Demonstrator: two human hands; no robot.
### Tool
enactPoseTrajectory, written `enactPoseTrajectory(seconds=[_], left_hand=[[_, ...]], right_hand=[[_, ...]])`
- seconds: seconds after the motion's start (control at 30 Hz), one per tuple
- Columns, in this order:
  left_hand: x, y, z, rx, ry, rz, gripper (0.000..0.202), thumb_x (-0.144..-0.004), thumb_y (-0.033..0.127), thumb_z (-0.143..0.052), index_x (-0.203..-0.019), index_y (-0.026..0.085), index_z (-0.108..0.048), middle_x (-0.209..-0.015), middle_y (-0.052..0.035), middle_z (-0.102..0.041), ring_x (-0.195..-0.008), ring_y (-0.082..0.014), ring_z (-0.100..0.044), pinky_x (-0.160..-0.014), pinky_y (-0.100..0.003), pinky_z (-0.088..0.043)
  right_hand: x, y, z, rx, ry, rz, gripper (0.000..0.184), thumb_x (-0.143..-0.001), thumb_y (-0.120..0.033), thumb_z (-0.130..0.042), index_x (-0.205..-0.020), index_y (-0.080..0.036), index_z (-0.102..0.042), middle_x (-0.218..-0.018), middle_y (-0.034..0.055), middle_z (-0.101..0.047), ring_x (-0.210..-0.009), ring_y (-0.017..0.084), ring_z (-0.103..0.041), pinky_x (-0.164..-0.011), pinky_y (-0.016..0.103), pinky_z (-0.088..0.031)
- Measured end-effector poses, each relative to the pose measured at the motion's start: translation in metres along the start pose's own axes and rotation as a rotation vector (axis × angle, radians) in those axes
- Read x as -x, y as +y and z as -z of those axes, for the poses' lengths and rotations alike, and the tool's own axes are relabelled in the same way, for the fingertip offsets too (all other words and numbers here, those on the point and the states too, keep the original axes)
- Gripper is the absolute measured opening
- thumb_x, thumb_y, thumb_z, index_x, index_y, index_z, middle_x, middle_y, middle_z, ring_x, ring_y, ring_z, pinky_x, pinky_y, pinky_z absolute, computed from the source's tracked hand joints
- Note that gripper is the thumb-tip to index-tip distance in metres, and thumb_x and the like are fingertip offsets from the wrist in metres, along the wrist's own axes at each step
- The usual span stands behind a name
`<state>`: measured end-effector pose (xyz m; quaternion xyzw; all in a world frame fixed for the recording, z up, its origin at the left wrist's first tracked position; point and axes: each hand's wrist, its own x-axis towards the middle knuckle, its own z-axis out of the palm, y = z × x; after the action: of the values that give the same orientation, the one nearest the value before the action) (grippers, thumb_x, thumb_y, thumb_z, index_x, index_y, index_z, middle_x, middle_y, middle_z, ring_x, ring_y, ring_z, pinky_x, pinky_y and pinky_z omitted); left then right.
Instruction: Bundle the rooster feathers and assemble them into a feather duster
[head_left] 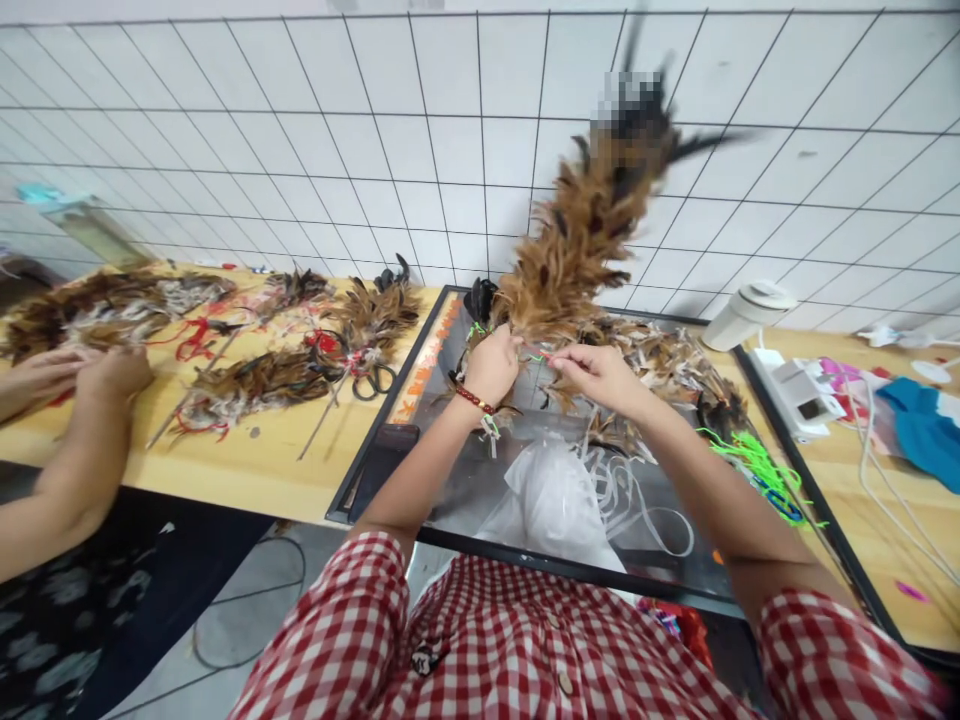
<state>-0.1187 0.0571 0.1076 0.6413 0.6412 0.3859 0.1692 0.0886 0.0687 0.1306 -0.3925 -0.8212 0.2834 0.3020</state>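
My left hand (491,365) grips the base of a long brown feather duster (585,225) that rises up and to the right in front of the tiled wall. A red bead bracelet is on that wrist. My right hand (596,372) pinches a thin red and green string (541,356) at the duster's base, close to my left hand. Both hands hover over a dark framed board (427,360) with loose feathers (667,360) piled on it.
A co-worker's hands (82,375) rest on feathers at the left of the wooden table (262,460). Scissors (373,380), metal rods and feather bundles (255,385) lie there. Green string (754,465), white strips, a plastic bag (551,500), a white device (746,312) and cables sit right.
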Motion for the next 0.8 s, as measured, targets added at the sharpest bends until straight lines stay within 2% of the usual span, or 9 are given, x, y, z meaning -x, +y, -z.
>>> enactPoseTrajectory(seconds=[0.07,0.13,0.2,0.27,0.4,0.53,0.6,0.67,0.8], left_hand=[[0.006,0.003,0.008,-0.296,-0.114,-0.063,0.022,-0.105,0.023,-0.041,-0.108,0.016,-0.062,-0.103,-0.0175,-0.075,-0.1,-0.0304,-0.073,-0.085,-0.037,-0.05],[0.013,0.008,0.015,-0.468,-0.22,-0.116,0.034,-0.108,0.03,-0.035,-0.118,0.012,-0.063,-0.108,-0.0215,-0.075,-0.101,-0.0322,-0.074,-0.083,-0.038,-0.051],[0.02,0.015,0.023,-0.589,-0.292,-0.187,0.041,-0.108,0.034,-0.033,-0.122,0.01,-0.063,-0.109,-0.0235,-0.075,-0.101,-0.0329,-0.075,-0.081,-0.038,-0.053],[0.026,0.02,0.031,-0.682,-0.322,-0.259,0.046,-0.108,0.038,-0.032,-0.128,0.009,-0.062,-0.108,-0.0246,-0.074,-0.1,-0.0338,-0.076,-0.079,-0.038,-0.054],[0.034,0.021,0.045,-0.805,-0.28,-0.359,0.055,-0.108,0.033,-0.031,-0.154,0.01,-0.048,-0.11,-0.0252,-0.071,-0.097,-0.0339,-0.076,-0.074,-0.039,-0.055],[0.029,0.01,0.061,-0.88,-0.31,-0.479,0.057,-0.104,0.019,-0.028,-0.159,0.014,-0.045,-0.105,-0.0237,-0.071,-0.09,-0.032,-0.075,-0.072,-0.04,-0.055],[0.024,0.003,0.074,-0.938,-0.353,-0.529,0.057,-0.104,0.019,-0.027,-0.157,0.014,-0.047,-0.101,-0.0224,-0.071,-0.088,-0.0315,-0.075,-0.071,-0.041,-0.056],[0.02,-0.004,0.09,-0.998,-0.402,-0.579,0.054,-0.105,0.022,-0.028,-0.155,0.015,-0.05,-0.097,-0.0199,-0.071,-0.085,-0.0306,-0.075,-0.07,-0.04,-0.056],[0.019,-0.015,0.129,-1.057,-0.484,-0.618,0.049,-0.105,0.027,-0.034,-0.147,0.019,-0.058,-0.105,-0.0181,-0.075,-0.085,-0.0287,-0.076,-0.068,-0.037,-0.055]], right_hand=[[-0.012,-0.024,0.01,0.374,-0.055,0.115,0.033,-0.098,-0.038,-0.05,-0.097,-0.019,-0.077,-0.083,0.0068,-0.075,-0.073,0.019,-0.062,-0.066,0.029,-0.037],[-0.029,-0.045,0.017,0.669,-0.103,0.16,0.034,-0.1,-0.031,-0.046,-0.106,-0.018,-0.077,-0.099,0.0114,-0.079,-0.084,0.023,-0.067,-0.067,0.03,-0.035],[-0.049,-0.057,0.019,0.828,-0.164,0.18,0.036,-0.102,-0.03,-0.045,-0.114,-0.018,-0.077,-0.11,0.0135,-0.079,-0.092,0.025,-0.069,-0.068,0.03,-0.035],[-0.067,-0.061,0.018,0.874,-0.224,0.19,0.037,-0.102,-0.031,-0.045,-0.119,-0.02,-0.077,-0.113,0.013,-0.079,-0.096,0.026,-0.07,-0.071,0.03,-0.037],[-0.088,-0.057,0.005,0.778,-0.228,0.115,0.03,-0.1,-0.035,-0.057,-0.112,-0.023,-0.081,-0.105,0.009,-0.08,-0.097,0.025,-0.069,-0.077,0.031,-0.041],[-0.094,-0.06,0.007,0.491,-0.139,-0.033,0.014,-0.086,-0.031,-0.078,-0.091,-0.019,-0.082,-0.082,0.0032,-0.076,-0.079,0.018,-0.063,-0.073,0.029,-0.04],[-0.093,-0.054,0.026,0.312,-0.203,-0.145,0.01,-0.08,-0.026,-0.083,-0.085,-0.017,-0.08,-0.075,0.0005,-0.072,-0.071,0.014,-0.058,-0.071,0.027,-0.04],[-0.086,-0.034,0.057,0.154,-0.272,-0.281,0.014,-0.079,-0.028,-0.085,-0.083,-0.016,-0.078,-0.07,-0.0004,-0.067,-0.065,0.011,-0.053,-0.067,0.026,-0.039],[-0.06,0.036,0.122,-0.079,-0.21,-0.583,0.038,-0.069,-0.044,-0.093,-0.085,-0.017,-0.073,-0.052,-0.0068,-0.044,-0.049,0.006,-0.03,-0.051,0.026,-0.024]])
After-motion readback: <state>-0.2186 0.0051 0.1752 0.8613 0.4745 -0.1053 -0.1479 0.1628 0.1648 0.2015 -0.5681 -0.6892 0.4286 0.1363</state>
